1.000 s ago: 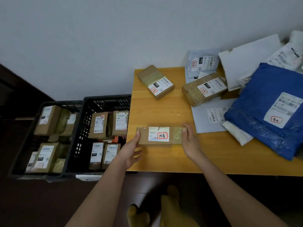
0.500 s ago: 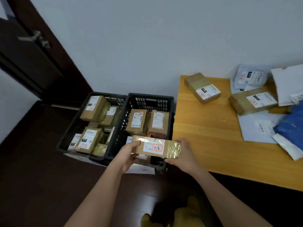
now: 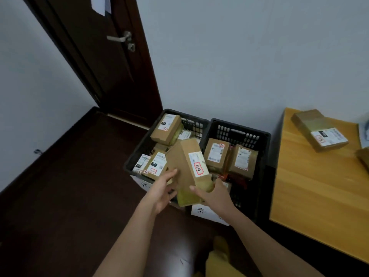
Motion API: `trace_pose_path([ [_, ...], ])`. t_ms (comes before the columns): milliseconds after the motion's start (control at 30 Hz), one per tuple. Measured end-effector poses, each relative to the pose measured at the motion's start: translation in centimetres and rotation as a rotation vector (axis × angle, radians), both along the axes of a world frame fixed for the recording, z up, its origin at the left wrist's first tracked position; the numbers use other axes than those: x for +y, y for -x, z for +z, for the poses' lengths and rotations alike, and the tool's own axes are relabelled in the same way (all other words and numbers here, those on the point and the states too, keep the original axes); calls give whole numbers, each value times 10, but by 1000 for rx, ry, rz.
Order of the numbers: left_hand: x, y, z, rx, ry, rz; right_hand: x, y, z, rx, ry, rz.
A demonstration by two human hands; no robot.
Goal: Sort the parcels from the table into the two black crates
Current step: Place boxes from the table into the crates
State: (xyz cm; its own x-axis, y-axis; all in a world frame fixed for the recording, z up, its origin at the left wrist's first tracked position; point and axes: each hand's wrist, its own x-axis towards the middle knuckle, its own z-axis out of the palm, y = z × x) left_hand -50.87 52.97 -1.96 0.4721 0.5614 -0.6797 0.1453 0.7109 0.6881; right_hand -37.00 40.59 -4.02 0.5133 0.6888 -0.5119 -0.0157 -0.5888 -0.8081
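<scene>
I hold a long brown parcel [image 3: 184,162] with a white label and a red-circled mark, tilted above the near edges of the two black crates. My right hand [image 3: 212,193] grips its lower, taped end. My left hand [image 3: 161,189] touches its left side with fairly straight fingers. The left crate [image 3: 137,154] and the right crate [image 3: 239,126] stand side by side on the floor, each holding several brown labelled boxes. The parcel hides part of both crates' contents.
The wooden table [image 3: 319,192] stands right of the crates, with a brown labelled parcel [image 3: 319,130] at its far end and another cut off at the right edge. A dark door [image 3: 103,56] is at the back left; dark floor lies left of the crates.
The parcel has gone from the table's front edge leftwards to over the crates and turned from level to tilted lengthwise. My view swung left, so most of the table's parcels left the frame.
</scene>
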Motion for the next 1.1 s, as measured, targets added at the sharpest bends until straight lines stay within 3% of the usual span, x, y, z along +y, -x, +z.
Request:
trace_pose_path([
  [200,46,0,-13,128,-2,-53,70,5,-17,175,1,-83],
  [500,153,-5,-42,327,-31,-65,178,-4,-40,339,153,151],
  [667,187,-27,-50,365,-6,-155,206,-31,-48,367,79,217],
  [800,205,-48,-59,377,63,-250,219,-47,-54,455,117,168],
  [967,231,-68,-79,444,87,-400,230,-62,-66,381,193,195],
  [1100,254,-85,-96,448,128,-514,244,-67,-71,392,215,16],
])
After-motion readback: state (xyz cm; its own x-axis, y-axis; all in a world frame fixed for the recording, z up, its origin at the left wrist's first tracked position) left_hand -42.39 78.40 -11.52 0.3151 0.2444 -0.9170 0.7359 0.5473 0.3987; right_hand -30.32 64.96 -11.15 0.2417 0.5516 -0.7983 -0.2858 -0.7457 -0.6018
